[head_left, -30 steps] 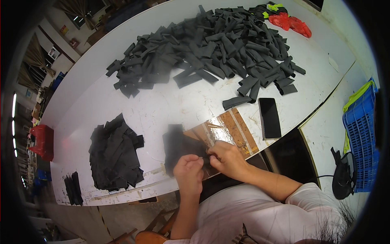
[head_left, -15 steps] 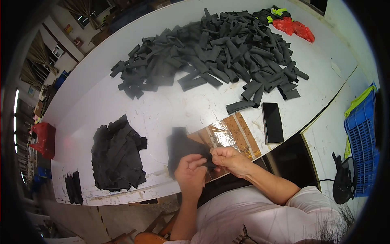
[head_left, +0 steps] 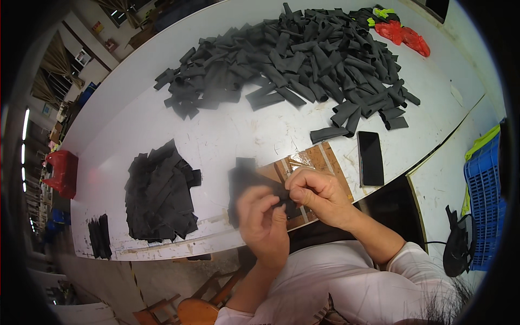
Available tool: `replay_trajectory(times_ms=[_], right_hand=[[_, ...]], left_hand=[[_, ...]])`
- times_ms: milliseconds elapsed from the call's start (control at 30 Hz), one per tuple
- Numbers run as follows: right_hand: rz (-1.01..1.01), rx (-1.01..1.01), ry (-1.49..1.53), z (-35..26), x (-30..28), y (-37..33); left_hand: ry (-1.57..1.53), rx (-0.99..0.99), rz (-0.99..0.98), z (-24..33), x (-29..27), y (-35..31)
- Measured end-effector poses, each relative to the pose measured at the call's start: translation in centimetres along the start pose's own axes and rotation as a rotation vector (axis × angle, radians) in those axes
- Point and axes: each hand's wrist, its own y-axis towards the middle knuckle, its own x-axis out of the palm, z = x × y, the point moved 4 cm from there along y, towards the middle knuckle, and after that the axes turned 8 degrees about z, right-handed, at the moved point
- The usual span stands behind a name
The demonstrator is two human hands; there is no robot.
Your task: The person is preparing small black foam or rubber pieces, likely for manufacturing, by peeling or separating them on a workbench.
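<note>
Above the table's near edge my right hand is closed, thumb against curled fingers, pinching a small piece of black fabric. Just left of it is my left hand, its fingers bent and smeared by motion. The thumb and fingertips are close to the same fabric, but whether they grip it cannot be made out. Beyond my left hand, on the table, lies a small stack of black fabric pieces, partly covered by the hand. Under my hands is a brown board with pale tape strips.
A large heap of black fabric tubes covers the table's far side. A flat pile of black pieces and a small bundle lie left. A phone lies right of the board. A blue crate stands at the right.
My right hand has risen slightly, its fingers curling more around the fabric. My left hand has turned, its thumb now raised toward the fingers. The whole view has shifted a little.
</note>
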Motion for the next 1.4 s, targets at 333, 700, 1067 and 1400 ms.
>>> replay_trajectory(times_ms=[333, 700, 1067, 1400], right_hand=[[-0.053, 0.045, -0.088, -3.7, -0.3, 4.8], [-0.116, 0.620, 0.264, 6.9, -2.1, 3.8], [-0.168, 0.408, 0.001, 7.2, -2.3, 4.1], [-0.169, -0.514, -1.116, -2.2, 0.1, 3.3]], left_hand=[[-1.100, -0.752, -0.390, 3.1, 2.3, 4.6], [-0.735, -0.851, -0.215, -4.9, 0.5, 3.7], [-0.067, -0.156, -0.042, -2.7, -0.3, 4.1], [-0.534, -0.059, 0.079, -1.2, -0.4, 4.1]])
